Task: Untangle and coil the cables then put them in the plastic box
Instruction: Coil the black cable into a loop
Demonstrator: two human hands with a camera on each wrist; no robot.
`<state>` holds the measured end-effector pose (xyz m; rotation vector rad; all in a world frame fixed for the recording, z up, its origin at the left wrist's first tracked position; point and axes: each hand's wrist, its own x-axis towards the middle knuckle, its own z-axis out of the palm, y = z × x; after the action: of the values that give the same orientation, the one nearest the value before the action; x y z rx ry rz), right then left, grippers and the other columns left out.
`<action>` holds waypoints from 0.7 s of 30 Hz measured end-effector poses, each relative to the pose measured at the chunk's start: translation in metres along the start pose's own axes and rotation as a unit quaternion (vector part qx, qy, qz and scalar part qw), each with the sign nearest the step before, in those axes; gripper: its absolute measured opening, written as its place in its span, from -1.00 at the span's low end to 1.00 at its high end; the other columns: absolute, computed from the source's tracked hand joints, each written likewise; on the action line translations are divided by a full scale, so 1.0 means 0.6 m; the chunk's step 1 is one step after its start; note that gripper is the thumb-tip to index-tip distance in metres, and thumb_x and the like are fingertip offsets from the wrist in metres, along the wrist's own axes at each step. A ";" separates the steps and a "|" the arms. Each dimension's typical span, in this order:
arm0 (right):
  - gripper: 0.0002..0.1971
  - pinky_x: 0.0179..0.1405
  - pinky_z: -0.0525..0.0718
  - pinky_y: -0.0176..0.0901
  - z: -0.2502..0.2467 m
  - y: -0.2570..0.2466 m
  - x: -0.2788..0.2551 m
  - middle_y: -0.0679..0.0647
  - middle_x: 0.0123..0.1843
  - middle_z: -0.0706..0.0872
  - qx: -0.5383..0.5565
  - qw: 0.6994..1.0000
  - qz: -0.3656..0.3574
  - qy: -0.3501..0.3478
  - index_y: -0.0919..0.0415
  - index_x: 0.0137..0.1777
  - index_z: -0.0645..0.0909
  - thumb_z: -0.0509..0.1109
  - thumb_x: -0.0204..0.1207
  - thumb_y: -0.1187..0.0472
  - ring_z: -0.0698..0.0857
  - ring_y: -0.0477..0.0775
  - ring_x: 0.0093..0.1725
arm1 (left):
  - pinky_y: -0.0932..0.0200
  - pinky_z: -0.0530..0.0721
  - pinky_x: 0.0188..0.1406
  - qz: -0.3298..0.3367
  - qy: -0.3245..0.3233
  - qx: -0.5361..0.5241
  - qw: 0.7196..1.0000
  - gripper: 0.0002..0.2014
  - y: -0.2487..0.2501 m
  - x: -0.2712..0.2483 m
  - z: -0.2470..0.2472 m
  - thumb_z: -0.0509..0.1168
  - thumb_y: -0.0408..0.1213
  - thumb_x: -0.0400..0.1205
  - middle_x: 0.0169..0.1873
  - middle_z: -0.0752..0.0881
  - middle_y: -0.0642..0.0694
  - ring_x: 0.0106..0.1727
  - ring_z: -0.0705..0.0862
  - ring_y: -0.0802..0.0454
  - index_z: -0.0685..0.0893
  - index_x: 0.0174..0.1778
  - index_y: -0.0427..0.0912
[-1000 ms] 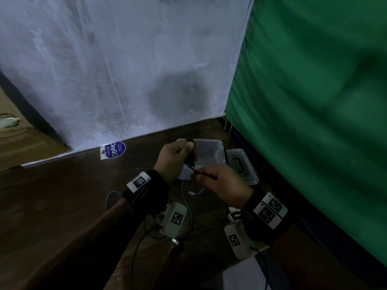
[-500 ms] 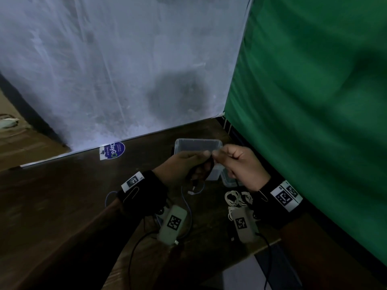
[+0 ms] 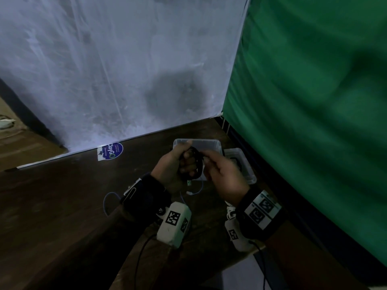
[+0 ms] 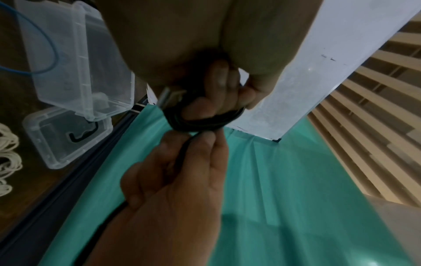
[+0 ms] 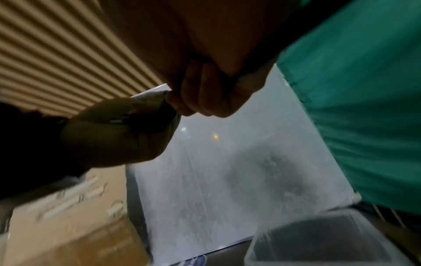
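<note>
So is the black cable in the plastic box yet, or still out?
Out. The black cable is looped around the left hand fingers, the right hand pinching its free end, above the plastic box.

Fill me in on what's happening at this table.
A person is winding a black cable into a coil. The left hand holds the loops round its fingers while the right hand pinches the loose end. A clear plastic box sits open just behind the hands. A blue cable and a white cable lie on the table.

Clear glossy plastic box (image 3: 211, 145); dark wooden table (image 3: 62, 206); green cloth backdrop (image 3: 314, 101); matt black cable (image 4: 205, 122).
</note>
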<state>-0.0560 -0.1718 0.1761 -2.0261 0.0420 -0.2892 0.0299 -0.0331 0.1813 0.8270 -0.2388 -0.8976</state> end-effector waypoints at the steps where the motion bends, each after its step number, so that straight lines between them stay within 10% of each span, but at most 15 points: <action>1: -0.68 -0.11 0.51 -0.39 0.005 -0.002 -0.001 -0.27 -0.19 0.66 -0.054 0.999 -0.007 -0.004 0.09 0.43 0.59 0.13 0.77 0.22 0.61 -0.31 -0.20 | 0.26 0.29 -0.62 0.009 0.012 -0.001 1.000 -0.60 -0.002 0.001 -0.001 0.20 -0.04 0.66 -0.61 0.23 0.03 -0.64 0.21 0.15 0.33 -0.46 -0.09; 8: -0.70 -0.32 0.33 -0.49 0.014 -0.014 -0.004 -0.23 -0.26 0.59 -0.135 0.990 -0.035 -0.015 0.09 0.23 0.64 0.10 0.77 0.04 0.54 -0.36 -0.31 | 0.24 0.30 -0.56 0.026 0.063 0.006 0.998 -0.56 0.002 -0.005 0.006 0.14 0.00 0.69 -0.64 0.26 0.03 -0.63 0.22 0.14 0.33 -0.50 -0.08; 14: -0.81 -0.23 0.54 -0.09 -0.010 -0.002 0.004 -0.02 -0.19 0.69 -0.164 0.984 -0.059 -0.024 0.03 -0.03 0.52 0.11 0.77 0.13 0.67 -0.04 -0.21 | 0.06 0.52 -0.11 0.013 0.006 -0.002 1.000 -0.59 0.005 -0.018 0.005 0.13 -0.04 0.73 -0.41 0.47 -0.10 -0.37 0.51 0.01 0.46 -0.41 -0.16; 21: -0.80 -0.27 0.55 -0.07 -0.047 -0.005 0.010 0.02 -0.18 0.71 -0.252 0.962 -0.073 -0.075 0.07 -0.04 0.50 0.11 0.76 0.08 0.68 0.03 -0.22 | -0.03 0.71 0.05 -0.032 -0.006 0.059 0.998 -0.66 0.015 -0.024 -0.015 0.22 -0.22 0.66 0.02 0.68 -0.32 0.04 0.72 -0.20 0.55 0.26 -0.37</action>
<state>-0.0566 -0.1957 0.1921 -2.5599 -0.1433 -0.2307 0.0309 -0.0141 0.1837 0.9428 -0.2784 -0.9560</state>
